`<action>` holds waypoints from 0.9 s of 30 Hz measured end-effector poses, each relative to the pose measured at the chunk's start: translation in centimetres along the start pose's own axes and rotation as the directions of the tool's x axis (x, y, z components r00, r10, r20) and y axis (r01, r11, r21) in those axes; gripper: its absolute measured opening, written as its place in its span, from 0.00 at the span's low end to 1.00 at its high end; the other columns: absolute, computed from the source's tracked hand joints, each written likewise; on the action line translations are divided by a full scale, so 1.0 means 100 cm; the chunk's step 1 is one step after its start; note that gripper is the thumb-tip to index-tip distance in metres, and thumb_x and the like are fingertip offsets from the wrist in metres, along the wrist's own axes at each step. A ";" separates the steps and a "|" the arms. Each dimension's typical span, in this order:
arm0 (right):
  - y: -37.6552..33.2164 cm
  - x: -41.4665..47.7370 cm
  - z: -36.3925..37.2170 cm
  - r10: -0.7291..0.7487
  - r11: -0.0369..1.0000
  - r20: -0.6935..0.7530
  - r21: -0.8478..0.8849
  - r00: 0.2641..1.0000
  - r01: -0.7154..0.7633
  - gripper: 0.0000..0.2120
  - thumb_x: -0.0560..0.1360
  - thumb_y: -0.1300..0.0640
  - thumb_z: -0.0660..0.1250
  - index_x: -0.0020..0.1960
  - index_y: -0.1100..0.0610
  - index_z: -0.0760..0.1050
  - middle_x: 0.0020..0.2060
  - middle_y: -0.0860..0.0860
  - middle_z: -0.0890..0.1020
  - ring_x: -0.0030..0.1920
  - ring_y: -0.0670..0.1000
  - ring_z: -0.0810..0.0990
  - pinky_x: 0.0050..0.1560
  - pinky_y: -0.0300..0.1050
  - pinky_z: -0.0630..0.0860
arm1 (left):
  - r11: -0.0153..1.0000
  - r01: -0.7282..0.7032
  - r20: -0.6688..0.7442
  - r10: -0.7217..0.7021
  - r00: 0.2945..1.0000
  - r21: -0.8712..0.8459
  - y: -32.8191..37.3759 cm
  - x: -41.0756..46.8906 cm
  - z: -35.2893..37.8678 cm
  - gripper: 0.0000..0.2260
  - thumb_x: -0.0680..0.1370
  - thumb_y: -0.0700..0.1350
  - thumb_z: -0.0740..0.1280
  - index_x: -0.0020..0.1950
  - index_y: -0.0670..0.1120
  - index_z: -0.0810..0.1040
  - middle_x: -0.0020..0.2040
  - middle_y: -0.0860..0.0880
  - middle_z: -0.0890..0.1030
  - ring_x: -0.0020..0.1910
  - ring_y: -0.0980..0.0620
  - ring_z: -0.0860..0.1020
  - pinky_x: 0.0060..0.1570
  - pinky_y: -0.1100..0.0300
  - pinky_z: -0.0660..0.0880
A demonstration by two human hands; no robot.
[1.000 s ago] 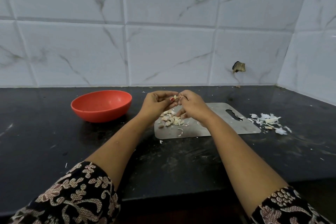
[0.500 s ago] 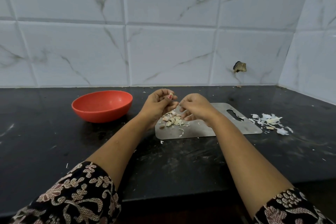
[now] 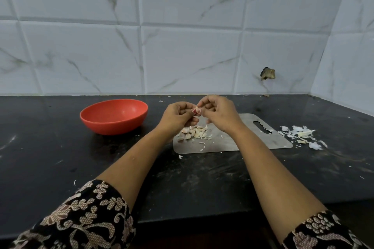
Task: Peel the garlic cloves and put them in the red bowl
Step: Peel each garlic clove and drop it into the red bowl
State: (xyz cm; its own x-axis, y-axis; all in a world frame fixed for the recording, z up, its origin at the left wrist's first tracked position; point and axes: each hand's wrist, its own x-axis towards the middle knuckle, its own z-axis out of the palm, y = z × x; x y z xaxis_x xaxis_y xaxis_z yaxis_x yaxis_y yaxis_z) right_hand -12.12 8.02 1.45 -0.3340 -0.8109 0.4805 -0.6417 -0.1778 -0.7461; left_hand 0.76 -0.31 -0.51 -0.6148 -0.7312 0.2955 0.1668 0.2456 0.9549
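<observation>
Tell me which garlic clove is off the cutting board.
The clove pinched between the left hand and right hand, raised above the cutting board; the other cloves lie piled on it.

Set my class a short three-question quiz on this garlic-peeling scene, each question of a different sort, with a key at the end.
1. True or false: the red bowl stands on the counter, left of the cutting board.
2. What lies heaped on the counter to the right of the board? A. peels B. a knife C. a spoon
3. Fill in the gap: the left hand and right hand together pinch one garlic ____.
Key: 1 true; 2 A; 3 clove.
</observation>
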 end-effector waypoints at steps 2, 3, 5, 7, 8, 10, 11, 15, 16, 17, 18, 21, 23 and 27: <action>0.000 0.000 0.002 -0.021 0.999 -0.024 -0.026 1.000 0.020 0.01 0.75 0.62 0.72 0.45 0.57 0.81 0.36 0.51 0.82 0.35 0.44 0.79 0.36 0.39 0.81 | 1.000 -0.005 -0.016 0.005 1.000 0.021 0.000 0.000 0.000 0.06 0.79 0.36 0.65 0.46 0.43 0.80 0.38 0.46 0.83 0.31 0.56 0.80 0.35 0.66 0.78; 0.000 0.000 0.002 -0.023 0.999 -0.033 -0.037 0.999 0.022 0.01 0.75 0.62 0.71 0.45 0.57 0.81 0.35 0.51 0.82 0.34 0.44 0.79 0.35 0.39 0.81 | 0.999 -0.013 -0.032 0.014 0.999 0.036 -0.001 -0.001 0.000 0.06 0.79 0.36 0.65 0.45 0.43 0.80 0.38 0.46 0.83 0.31 0.56 0.79 0.35 0.66 0.78; 0.000 -0.001 0.004 -0.033 0.998 -0.049 -0.053 0.998 0.031 0.03 0.76 0.63 0.70 0.44 0.57 0.80 0.34 0.50 0.82 0.33 0.43 0.80 0.35 0.38 0.80 | 0.996 -0.033 -0.075 0.039 0.996 0.078 -0.001 0.000 0.000 0.06 0.79 0.36 0.66 0.45 0.43 0.80 0.37 0.47 0.83 0.31 0.55 0.79 0.36 0.64 0.79; 0.000 -0.001 0.005 -0.053 0.997 -0.050 -0.057 0.997 0.050 0.04 0.76 0.64 0.68 0.45 0.58 0.80 0.33 0.48 0.82 0.32 0.41 0.80 0.36 0.37 0.81 | 0.989 -0.047 -0.110 0.062 0.992 0.137 -0.002 0.000 0.001 0.06 0.78 0.36 0.67 0.44 0.44 0.81 0.36 0.48 0.83 0.33 0.53 0.80 0.39 0.61 0.80; -0.001 -0.002 0.006 -0.064 0.996 -0.046 -0.060 0.997 0.061 0.04 0.76 0.65 0.67 0.45 0.58 0.80 0.32 0.47 0.82 0.32 0.39 0.80 0.37 0.37 0.81 | 0.984 -0.053 -0.122 0.075 0.990 0.171 -0.002 0.001 0.001 0.06 0.78 0.36 0.67 0.44 0.45 0.81 0.36 0.49 0.84 0.33 0.53 0.81 0.40 0.60 0.81; -0.001 -0.003 0.007 -0.080 0.995 -0.043 -0.068 0.996 0.077 0.04 0.76 0.66 0.67 0.46 0.59 0.80 0.32 0.48 0.83 0.33 0.39 0.81 0.40 0.38 0.81 | 0.973 -0.066 -0.140 0.099 0.985 0.223 -0.002 0.001 0.001 0.07 0.78 0.36 0.67 0.43 0.46 0.81 0.35 0.50 0.84 0.34 0.53 0.82 0.40 0.60 0.81; -0.001 -0.002 0.007 -0.086 0.994 -0.045 -0.069 0.995 0.083 0.04 0.75 0.65 0.67 0.46 0.59 0.79 0.32 0.49 0.83 0.33 0.39 0.81 0.41 0.38 0.82 | 0.969 -0.071 -0.148 0.108 0.983 0.238 -0.002 0.000 0.002 0.06 0.78 0.37 0.68 0.43 0.46 0.81 0.35 0.50 0.84 0.33 0.54 0.82 0.40 0.60 0.81; 0.000 -0.002 0.007 -0.119 0.990 -0.057 -0.082 0.991 0.114 0.04 0.74 0.65 0.69 0.47 0.58 0.76 0.34 0.51 0.84 0.33 0.39 0.81 0.39 0.33 0.78 | 0.964 -0.081 -0.161 0.124 0.979 0.253 -0.001 -0.001 0.003 0.05 0.78 0.38 0.68 0.44 0.46 0.82 0.35 0.50 0.84 0.33 0.55 0.82 0.41 0.59 0.82; 0.000 -0.003 0.007 -0.133 0.987 -0.057 -0.096 0.990 0.127 0.06 0.74 0.65 0.69 0.47 0.57 0.74 0.33 0.51 0.84 0.33 0.41 0.80 0.37 0.31 0.76 | 0.965 -0.080 -0.160 0.123 0.979 0.250 -0.001 -0.001 0.003 0.05 0.78 0.38 0.68 0.44 0.46 0.82 0.35 0.50 0.84 0.33 0.54 0.82 0.42 0.58 0.82; 0.000 -0.003 0.007 -0.144 0.984 -0.056 -0.114 0.988 0.137 0.08 0.74 0.65 0.68 0.48 0.56 0.71 0.33 0.50 0.83 0.32 0.43 0.80 0.35 0.29 0.73 | 0.966 -0.079 -0.159 0.121 0.980 0.248 -0.001 -0.001 0.003 0.05 0.78 0.38 0.68 0.44 0.46 0.82 0.36 0.49 0.84 0.34 0.54 0.82 0.42 0.58 0.82; 0.000 -0.003 0.008 -0.151 0.981 -0.058 -0.134 0.987 0.142 0.10 0.74 0.65 0.68 0.48 0.56 0.68 0.33 0.50 0.83 0.32 0.45 0.79 0.34 0.29 0.72 | 0.966 -0.080 -0.158 0.121 0.980 0.248 -0.001 -0.001 0.003 0.05 0.78 0.38 0.68 0.43 0.46 0.82 0.36 0.49 0.84 0.34 0.53 0.82 0.43 0.57 0.82; 0.001 -0.002 0.008 -0.167 0.972 -0.073 -0.178 0.983 0.152 0.13 0.74 0.66 0.68 0.49 0.56 0.64 0.34 0.51 0.83 0.31 0.46 0.78 0.34 0.30 0.71 | 0.967 -0.081 -0.154 0.120 0.981 0.240 0.000 -0.002 0.004 0.05 0.78 0.38 0.68 0.44 0.45 0.82 0.37 0.47 0.84 0.34 0.53 0.82 0.43 0.57 0.82; 0.001 -0.001 0.008 -0.172 0.972 -0.080 -0.178 0.982 0.156 0.14 0.74 0.66 0.68 0.49 0.56 0.63 0.34 0.52 0.83 0.32 0.46 0.79 0.34 0.30 0.72 | 0.970 -0.078 -0.149 0.114 0.982 0.229 0.001 -0.003 0.004 0.05 0.78 0.38 0.67 0.45 0.44 0.82 0.37 0.47 0.84 0.34 0.52 0.82 0.43 0.58 0.82; 0.003 -0.001 0.008 -0.163 0.979 -0.098 -0.140 0.982 0.148 0.13 0.74 0.64 0.68 0.50 0.55 0.65 0.34 0.52 0.84 0.35 0.48 0.82 0.37 0.33 0.74 | 0.984 -0.070 -0.118 0.090 0.989 0.163 0.002 -0.002 0.002 0.05 0.79 0.37 0.67 0.45 0.43 0.82 0.37 0.47 0.83 0.34 0.53 0.81 0.41 0.61 0.81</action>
State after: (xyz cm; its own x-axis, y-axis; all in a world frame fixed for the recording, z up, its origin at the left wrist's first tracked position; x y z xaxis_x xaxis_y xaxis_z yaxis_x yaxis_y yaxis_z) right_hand -11.71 7.60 0.86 -0.2914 -0.7122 0.6386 -0.7744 -0.2163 -0.5946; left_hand 0.74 -0.02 -0.41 -0.5022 -0.7759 0.3818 0.0819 0.3969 0.9142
